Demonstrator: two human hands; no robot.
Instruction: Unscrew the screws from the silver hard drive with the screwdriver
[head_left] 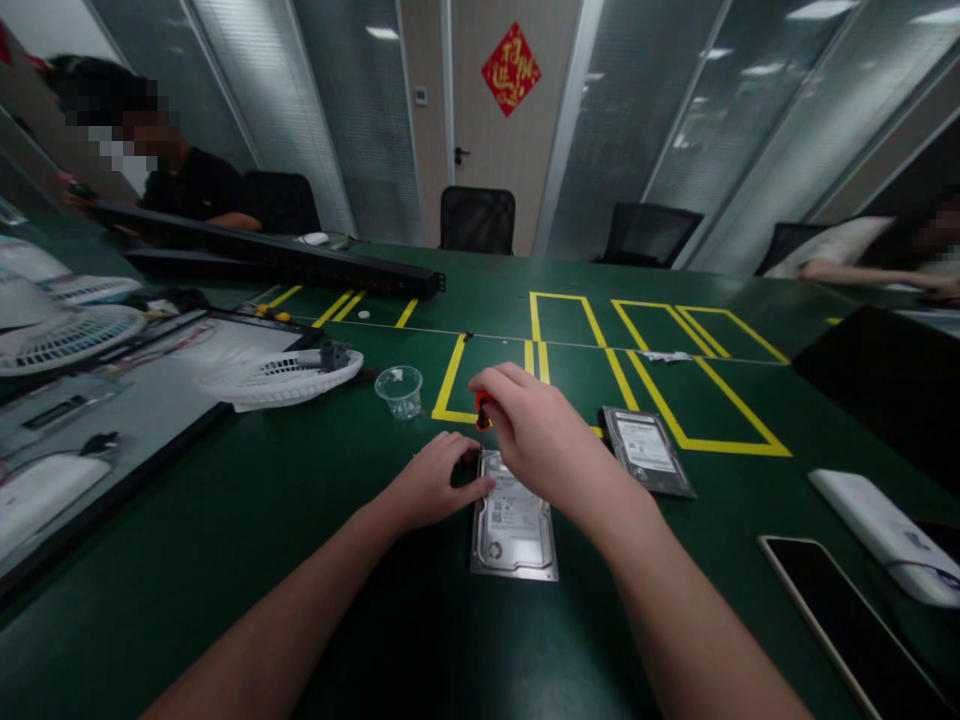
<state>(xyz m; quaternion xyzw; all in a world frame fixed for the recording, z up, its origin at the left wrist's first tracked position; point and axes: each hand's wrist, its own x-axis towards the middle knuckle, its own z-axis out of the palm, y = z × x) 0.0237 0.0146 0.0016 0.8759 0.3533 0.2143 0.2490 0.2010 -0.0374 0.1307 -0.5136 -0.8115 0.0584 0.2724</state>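
Observation:
A silver hard drive (517, 525) lies label up on the green table in front of me. My right hand (536, 430) is closed round a red and black screwdriver (482, 408), held upright with its tip at the drive's far left corner. At that same corner is my left hand (439, 480), its thumb resting on the drive's upper face and its fingers bent close to the screwdriver's shaft. Whether the left fingertips pinch anything is hidden. A second hard drive (646, 450) lies to the right, beyond my right forearm.
Left of my hands stands a clear plastic cup (400, 392). White fan grilles (281, 378) and a grey panel (150, 400) lie farther left. A phone (847, 620) and a white device (889, 535) are at the right. People sit at both sides.

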